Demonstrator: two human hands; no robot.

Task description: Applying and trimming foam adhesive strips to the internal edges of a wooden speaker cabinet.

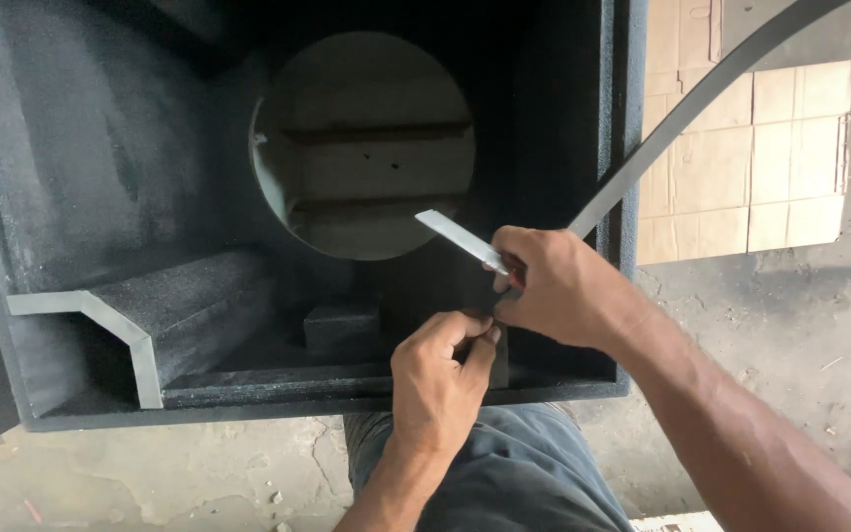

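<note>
The big open wooden speaker box (pixel 81 148) is speckled black with pale grey cut edges. The flat metal blade (pixel 460 239) is silver-grey. The flattened cardboard sheets (pixel 760 158) are tan, the concrete floor (pixel 790 325) mottled grey, the trousers (pixel 514 473) blue-grey.

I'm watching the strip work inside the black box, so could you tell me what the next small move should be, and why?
Probably draw the blade down across the grey strip where the left hand pinches it. The right hand already has the blade angled just above that pinch, and the strip arcs in over the box wall, apparently uncut.
</note>
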